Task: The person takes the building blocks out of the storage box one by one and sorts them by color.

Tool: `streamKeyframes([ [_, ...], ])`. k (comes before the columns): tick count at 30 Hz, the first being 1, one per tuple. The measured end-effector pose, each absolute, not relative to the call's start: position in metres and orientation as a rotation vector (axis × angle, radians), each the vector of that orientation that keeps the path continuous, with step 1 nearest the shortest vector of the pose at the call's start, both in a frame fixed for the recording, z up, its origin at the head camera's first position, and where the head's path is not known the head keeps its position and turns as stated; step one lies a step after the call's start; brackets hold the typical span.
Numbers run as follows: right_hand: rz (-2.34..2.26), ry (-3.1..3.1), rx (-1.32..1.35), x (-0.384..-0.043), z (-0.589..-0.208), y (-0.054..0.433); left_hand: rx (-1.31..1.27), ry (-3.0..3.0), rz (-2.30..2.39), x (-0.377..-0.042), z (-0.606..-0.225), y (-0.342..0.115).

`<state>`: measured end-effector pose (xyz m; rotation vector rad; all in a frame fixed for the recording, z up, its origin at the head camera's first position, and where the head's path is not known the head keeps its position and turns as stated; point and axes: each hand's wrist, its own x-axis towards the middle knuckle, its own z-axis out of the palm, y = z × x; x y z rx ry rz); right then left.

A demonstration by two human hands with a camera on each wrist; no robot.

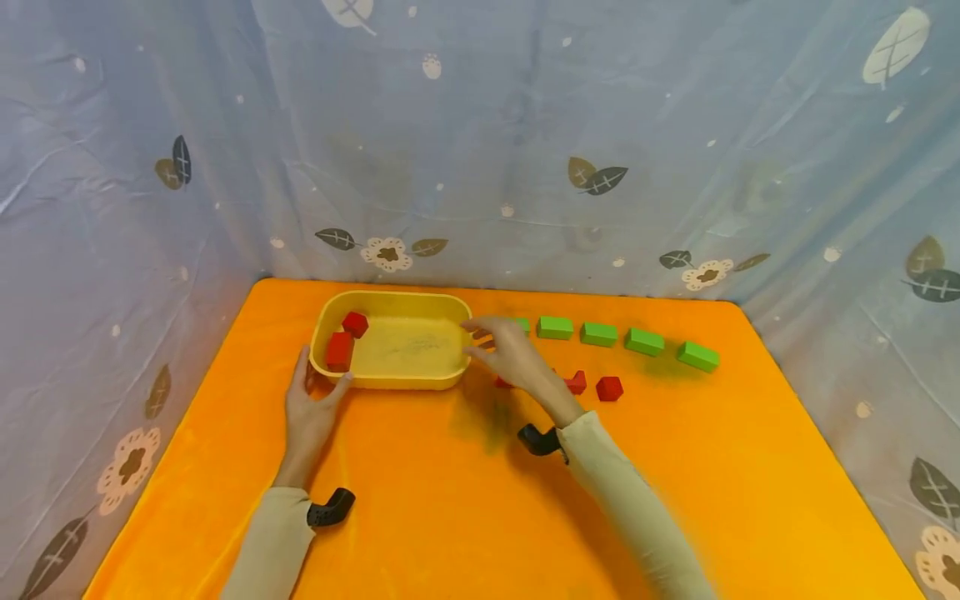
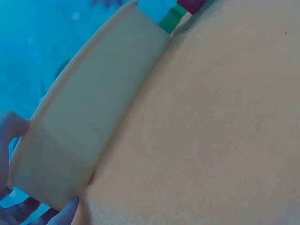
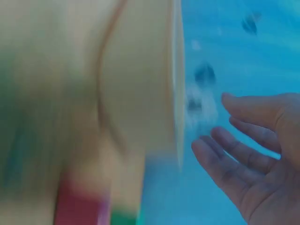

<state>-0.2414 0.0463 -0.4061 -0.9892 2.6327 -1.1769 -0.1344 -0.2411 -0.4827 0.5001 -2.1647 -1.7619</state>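
Observation:
A yellow plastic tub (image 1: 405, 383) stands at the back left of the orange cloth, two red blocks (image 1: 340, 352) inside its left end. At its near left corner my left hand (image 1: 306, 421) grips the tub between thumb and fingers. The left wrist view shows the fingers on the tub's outer wall (image 2: 89, 108). My right hand (image 1: 517, 354) is by the tub's right end, fingers loosely curved and apart. In the right wrist view nothing is between those fingers (image 3: 243, 161), and a gap parts them from the tub (image 3: 136, 79).
A row of green blocks (image 1: 599, 335) runs to the right of the tub; the leftmost is partly behind my right hand. Nearer lie a red notched block (image 1: 576, 382) and another red block (image 1: 610, 388), with more red half hidden by the wrist. A patterned curtain (image 1: 480, 167) surrounds the table.

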Motion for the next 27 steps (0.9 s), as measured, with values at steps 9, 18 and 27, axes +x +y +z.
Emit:
streamKeyframes([
  [9, -0.98, 2.68, -0.856, -0.236, -0.417, -0.103, 0.465, -2.176, -1.721, -0.131, -0.486, -0.243],
  [18, -0.568, 2.847, -0.548, -0.23, -0.431, -0.162, 0.401, -2.118, -1.784, -0.133, -0.491, -0.235],
  [27, -0.591, 2.82, -0.507, -0.242, -0.434, -0.155, 0.42, -2.132, -1.72, -0.132, -0.488, -0.241],
])
